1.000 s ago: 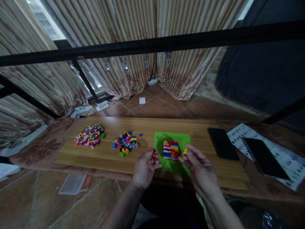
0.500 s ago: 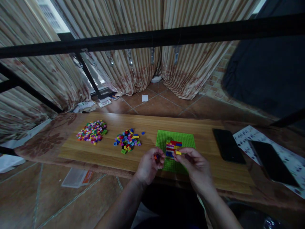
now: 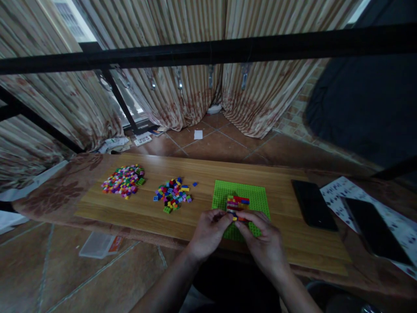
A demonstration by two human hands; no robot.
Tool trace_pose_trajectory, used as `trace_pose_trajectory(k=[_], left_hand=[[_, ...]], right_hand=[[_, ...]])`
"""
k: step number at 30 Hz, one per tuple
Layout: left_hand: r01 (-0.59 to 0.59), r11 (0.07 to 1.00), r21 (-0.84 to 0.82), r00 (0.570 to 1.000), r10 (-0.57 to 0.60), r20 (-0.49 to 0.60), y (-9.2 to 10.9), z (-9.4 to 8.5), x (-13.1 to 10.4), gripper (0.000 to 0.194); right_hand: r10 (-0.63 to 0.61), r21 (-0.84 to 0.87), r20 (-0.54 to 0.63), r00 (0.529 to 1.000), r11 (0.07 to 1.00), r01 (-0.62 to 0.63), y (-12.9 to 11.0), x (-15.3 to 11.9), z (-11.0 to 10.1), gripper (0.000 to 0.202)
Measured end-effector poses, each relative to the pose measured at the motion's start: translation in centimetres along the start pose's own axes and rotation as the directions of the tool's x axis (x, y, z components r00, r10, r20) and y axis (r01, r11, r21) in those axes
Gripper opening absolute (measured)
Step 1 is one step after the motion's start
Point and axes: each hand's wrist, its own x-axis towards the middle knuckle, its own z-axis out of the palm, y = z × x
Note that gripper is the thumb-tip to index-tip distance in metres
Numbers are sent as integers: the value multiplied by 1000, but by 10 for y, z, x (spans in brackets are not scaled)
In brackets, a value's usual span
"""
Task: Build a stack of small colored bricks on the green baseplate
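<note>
My left hand (image 3: 208,232) and my right hand (image 3: 264,238) meet over the near part of a green studded baseplate (image 3: 239,188). Their fingertips pinch small toy bricks (image 3: 235,218), with yellow and some red and dark blue showing between them. The fingers hide most of these pieces, and I cannot tell whether they are joined. Just beyond the fingertips, a block of red, yellow, pink and blue bricks (image 3: 239,201) sits on the baseplate, its near side partly covered by my hands.
Left of the baseplate lies a small pile of mixed bricks (image 3: 174,193), with a larger pile (image 3: 123,180) farther left. A black phone-like slab (image 3: 313,204) is on the right of the wooden board (image 3: 192,167). Beyond it, another dark device (image 3: 374,228) rests on a printed sheet (image 3: 339,191).
My hands have come together, the right moving left with the yellow brick to the left fingertips. My left hand, half curled around orange-red pieces before, now pinches. The view has shifted slightly.
</note>
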Motion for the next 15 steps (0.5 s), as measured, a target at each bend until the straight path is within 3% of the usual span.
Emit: trace_pose_trajectory(k=[3, 8, 13, 15], left_hand=[[-75, 991, 110, 997, 77, -11, -7, 2, -1, 27], [-124, 973, 195, 992, 128, -8, -15, 0, 1, 29], [-211, 930, 302, 945, 274, -181, -19, -13, 30, 26], [-227, 914, 337, 932, 305, -198, -19, -18, 45, 25]], right_hand=[[-107, -132, 43, 993, 985, 111, 2, -5, -4, 12], [-174, -222, 60, 983, 958, 183, 6, 0, -5, 15], [-224, -339, -16, 974, 918, 206, 19, 31, 1, 17], [-245, -388, -17, 969, 895, 220, 26, 40, 5, 18]])
